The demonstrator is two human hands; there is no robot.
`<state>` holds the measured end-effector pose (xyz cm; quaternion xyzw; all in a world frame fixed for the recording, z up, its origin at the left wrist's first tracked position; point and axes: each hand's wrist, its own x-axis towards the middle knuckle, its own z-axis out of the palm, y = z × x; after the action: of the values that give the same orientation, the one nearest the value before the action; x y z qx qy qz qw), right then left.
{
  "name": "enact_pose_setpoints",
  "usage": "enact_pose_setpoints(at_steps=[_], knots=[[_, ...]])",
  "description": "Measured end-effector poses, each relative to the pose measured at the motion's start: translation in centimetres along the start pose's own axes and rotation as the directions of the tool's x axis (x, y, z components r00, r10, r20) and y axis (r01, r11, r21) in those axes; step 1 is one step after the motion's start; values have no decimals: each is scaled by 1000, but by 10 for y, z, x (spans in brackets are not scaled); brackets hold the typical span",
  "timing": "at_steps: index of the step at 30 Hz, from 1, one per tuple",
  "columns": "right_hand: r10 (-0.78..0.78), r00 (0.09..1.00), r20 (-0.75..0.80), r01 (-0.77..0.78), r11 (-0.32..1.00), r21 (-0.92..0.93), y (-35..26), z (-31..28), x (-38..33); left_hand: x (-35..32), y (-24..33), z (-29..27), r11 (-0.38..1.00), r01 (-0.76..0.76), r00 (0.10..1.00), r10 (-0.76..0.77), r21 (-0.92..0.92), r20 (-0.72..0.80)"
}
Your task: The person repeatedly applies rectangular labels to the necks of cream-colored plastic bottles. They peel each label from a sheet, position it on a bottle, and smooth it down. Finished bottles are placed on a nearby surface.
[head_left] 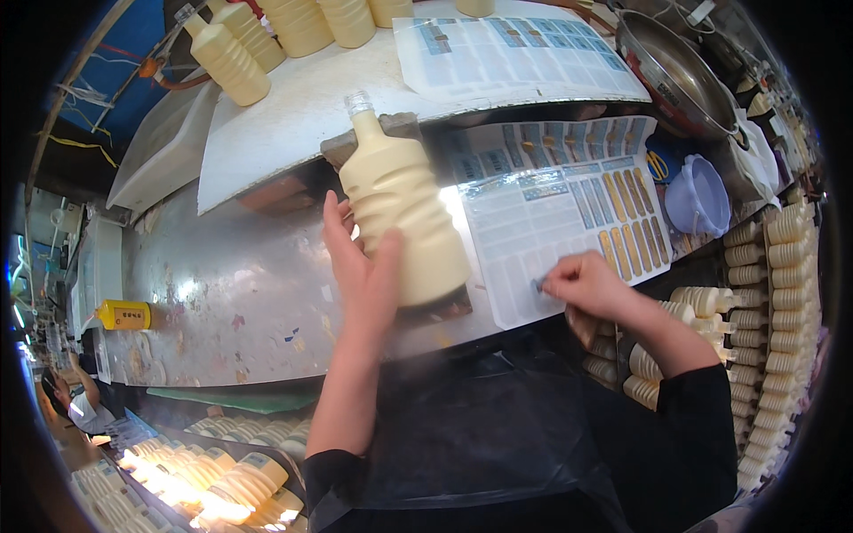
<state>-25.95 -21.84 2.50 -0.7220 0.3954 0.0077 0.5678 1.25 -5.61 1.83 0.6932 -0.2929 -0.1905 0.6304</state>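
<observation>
Glare whitens bottles (pixel 249 480) at lower left; the counter (pixel 222 266) shines left of centre; fisheye-bent edges darken to black.

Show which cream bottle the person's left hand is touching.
The ribbed cream bottle mid-view, with the left hand against its side. The bottles on the white board and bottle piles at both sides are away from that hand.

yellow bottle (pixel 126 315): dark characters | label sheet (pixel 515 233): gold labels (pixel 619 255), blue labels (pixel 593 202), print too small to read

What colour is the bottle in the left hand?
The bottle is pale cream-yellow, shown best in the head view.
</observation>
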Motion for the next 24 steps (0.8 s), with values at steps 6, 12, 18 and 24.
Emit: enact_pose_setpoints(at_steps=[6,12,18,24], knots=[[-269,963,20,268,963,27,-128,-7,82,10,20,0,892,303,953,-277,-334,124],[-889,336,312,814,107,-570,-209,21,111,15,21,-8,975,200,977,-192,-91,95],[-770,301,562,751,-172,-637,-194,3,127,41,0,-22,992,74,996,-69,-101,53],[-820,153,552,752,-266,-604,-182,-4,143,70,2,-14,940,228,971,-239,-254,-14]])
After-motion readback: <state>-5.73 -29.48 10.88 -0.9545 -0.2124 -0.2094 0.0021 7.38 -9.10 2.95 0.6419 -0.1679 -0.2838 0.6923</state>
